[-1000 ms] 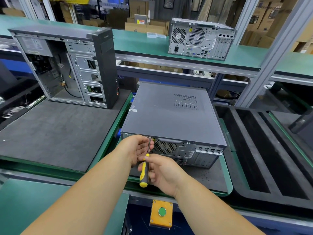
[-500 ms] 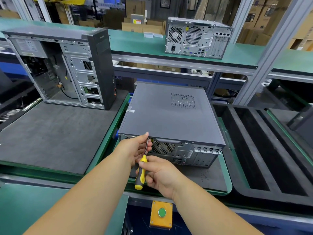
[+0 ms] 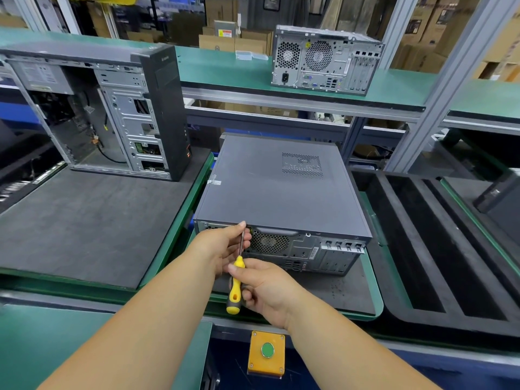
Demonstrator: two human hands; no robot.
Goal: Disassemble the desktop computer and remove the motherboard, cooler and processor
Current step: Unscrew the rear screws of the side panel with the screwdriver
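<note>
Centrally placed: desktop computer (image 3: pixel 281 190), lying flat on a dark mat inside a green-edged tray (image 3: pixel 375 282), rear panel facing the camera, lid on. Near edge of the case set back from the tray's front lip, strip of bare mat showing at 6 o'clock and at 4 o'clock of the case. Left edge of the case close to the tray's left rim. Broad bare dark mat (image 3: pixel 92 220) at 9 o'clock, with an open tower case (image 3: pixel 112 108) upright at 10 o'clock on its far part. Black foam tray with long slots (image 3: pixel 439 249) at 3 o'clock, just beside the green tray. Second computer (image 3: pixel 323 60) on the raised green shelf (image 3: pixel 213 66) at 12 o'clock, well apart. Yellow box with green button (image 3: pixel 266 351) at 6 o'clock, below the tabletop edge.

Hands: both at the case's rear panel, near its left corner. Left hand (image 3: pixel 222 246) with fingers curled, thumb and fingertips pinching the metal shaft of the screwdriver (image 3: pixel 236 282) near its tip, against the panel beside the fan grille (image 3: pixel 268 243). Right hand (image 3: pixel 264 288) wrapped around the yellow-and-black handle, thumb on its upper end. Screwdriver pointing up toward 12 o'clock, tip hidden behind the left fingers; cannot tell whether seated on a screw.
</note>
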